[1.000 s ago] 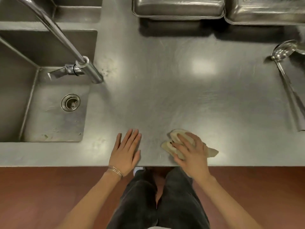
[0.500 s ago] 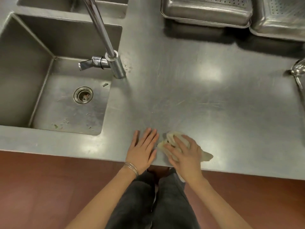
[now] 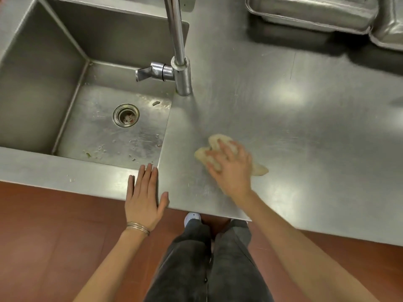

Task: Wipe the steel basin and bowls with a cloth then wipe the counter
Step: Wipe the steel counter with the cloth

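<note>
Cloth (image 3: 214,139): pale yellow, bunched up, lying flat on the table (image 3: 283,127) just R of the sink's near-R corner. One end pokes out to the R from under the palm.
Right grip (image 3: 233,171): on top of the cloth, fingers (image 3: 224,149) spread apart and laid across it, pressing it to the steel. Not wrapped round it. Slightly blurred.
Left grip (image 3: 142,199): palm down on the table's front edge, fingers straight and together, thumb out to the side. Holds nothing. Fingertips reach approx the sink's near-R corner; well apart from the cloth.
Left wrist: thin metal bangles (image 3: 138,227).
Table: bare steel, scratched, light glare R of centre.
Sink (image 3: 43,83): deep steel basin L of the cloth, w/ round drain (image 3: 126,115) in the floor and small food scraps (image 3: 88,154) scattered near its front.
Tap (image 3: 181,62): upright steel pipe on the table at the sink's far-R corner, lever (image 3: 150,71) pointing L over the basin.
Trays (image 3: 314,12): two steel ones at back R, cut off by the frame edge.
Below: dark trousers (image 3: 218,269), white shoe toe (image 3: 192,216), red-brown floor (image 3: 43,225).
</note>
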The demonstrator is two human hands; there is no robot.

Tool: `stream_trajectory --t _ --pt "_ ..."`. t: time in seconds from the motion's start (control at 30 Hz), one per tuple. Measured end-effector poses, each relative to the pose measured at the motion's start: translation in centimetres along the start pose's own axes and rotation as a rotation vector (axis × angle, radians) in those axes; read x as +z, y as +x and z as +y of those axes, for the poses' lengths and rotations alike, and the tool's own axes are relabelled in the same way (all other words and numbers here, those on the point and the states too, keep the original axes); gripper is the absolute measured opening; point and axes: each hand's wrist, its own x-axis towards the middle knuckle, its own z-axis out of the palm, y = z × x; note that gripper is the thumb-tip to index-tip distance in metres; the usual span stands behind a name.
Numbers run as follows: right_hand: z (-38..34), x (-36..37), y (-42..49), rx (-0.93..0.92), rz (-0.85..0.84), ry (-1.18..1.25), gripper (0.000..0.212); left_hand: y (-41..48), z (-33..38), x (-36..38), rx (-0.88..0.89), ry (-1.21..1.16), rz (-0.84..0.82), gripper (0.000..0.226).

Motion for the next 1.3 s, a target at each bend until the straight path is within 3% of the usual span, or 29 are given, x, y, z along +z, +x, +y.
stream_trajectory --t 0.13,0.2,0.27,0.37,0.4,0.43,0.53,0.6,0.67,0.77,0.83,0.9,0.97,1.0,1.07,1.13,1.17,1.23,1.3 --pt "2.0 -1.9 -6.1 -0.618 -0.121 0.163 0.030 -0.2 -0.2 -0.2 0.006 0.003 -0.019 0.066" --pt "5.2 -1.8 -4.0 -0.684 -0.100 0.157 0.031 -0.3 -0.3 -0.1 0.006 -0.004 -0.036 0.066" --pt "5.6 -0.8 0.1 -0.449 -0.024 0.084 0.029 -0.2 -0.4 -0.1 0.006 -0.007 -0.032 0.066" --pt "-0.1 0.9 5.2 0.175 0.057 0.005 0.033 -0.3 -0.1 -0.4 0.003 -0.029 -0.030 0.065" --pt "-2.3 1.4 5.5 0.247 0.060 0.004 0.034 -0.3 0.0 -0.6 0.009 -0.041 -0.019 0.064" --pt "-4.0 1.8 5.2 0.218 0.071 0.006 0.032 -0.2 0.2 -0.8 0.015 -0.057 0.000 0.063" --pt "-4.5 1.0 0.6 -0.227 0.001 0.073 0.030 1.0 0.8 -1.5 0.027 -0.112 0.045 0.061" --pt "-1.3 -0.3 -2.3 -0.449 -0.041 0.165 0.030 2.4 1.7 -1.8 0.034 -0.139 0.059 0.062" --pt "3.4 -1.4 -3.3 -0.525 -0.042 0.143 0.031 4.2 3.1 -1.9 0.067 -0.146 0.043 0.062" --pt "11.1 -1.9 0.2 -0.374 0.010 0.059 0.031 7.3 5.5 -1.9 0.149 -0.096 0.021 0.063" --pt "14.5 -2.4 5.2 -0.070 0.047 -0.003 0.036 9.8 7.2 -1.6 0.183 -0.068 0.019 0.064" --pt "15.0 -2.4 9.9 0.366 0.003 0.026 0.053 12.4 9.1 -1.2 0.193 -0.040 0.020 0.065" --pt "13.2 -1.6 11.2 0.556 -0.004 0.052 0.060 14.7 11.2 -0.9 0.185 -0.020 0.015 0.066" --pt "12.5 -1.2 10.5 0.468 0.014 0.009 0.057 15.8 12.1 -0.7 0.174 -0.019 0.006 0.066" --pt "13.1 -1.4 7.5 0.045 0.014 -0.030 0.043 17.6 13.7 -0.3 0.141 -0.021 -0.015 0.066" --pt "17.3 -2.1 5.5 -0.402 -0.001 0.010 0.034 18.5 14.4 0.2 0.107 -0.021 -0.028 0.067" --pt "20.1 -2.6 5.5 -0.489 -0.012 0.010 0.034 18.6 14.5 0.4 0.098 -0.016 -0.025 0.067" --pt "25.2 -3.9 7.4 -0.354 0.030 -0.046 0.038 18.5 14.4 0.7 0.090 -0.002 -0.012 0.066" --pt "28.6 -4.2 11.3 0.041 0.017 -0.142 0.053 18.6 14.4 0.7 0.086 0.000 -0.008 0.067"
